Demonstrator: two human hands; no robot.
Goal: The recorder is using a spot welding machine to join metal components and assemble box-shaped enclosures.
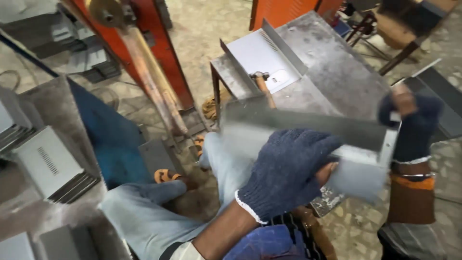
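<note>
Sheet-metal panel (pixel 308 127) (grey, folded edges, blurred) hangs in front of the steel surface (pixel 337 72), gripped at both ends: left hand (pixel 288 171) in a blue glove closed over its lower edge, right hand (pixel 409 125) clasping its far end. Behind it, a white tray (pixel 262 55) lies on that surface.

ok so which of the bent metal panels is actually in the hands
The grey bent panel in the foreground, gripped by both gloved hands, left and right. The white vented panel lies untouched on the metal table behind.

Speckled stone floor (pixel 207 29), grey steel worktable (pixel 337 72), orange machine frame (pixel 163 53), stacked metal boxes (pixel 48 163).
</note>
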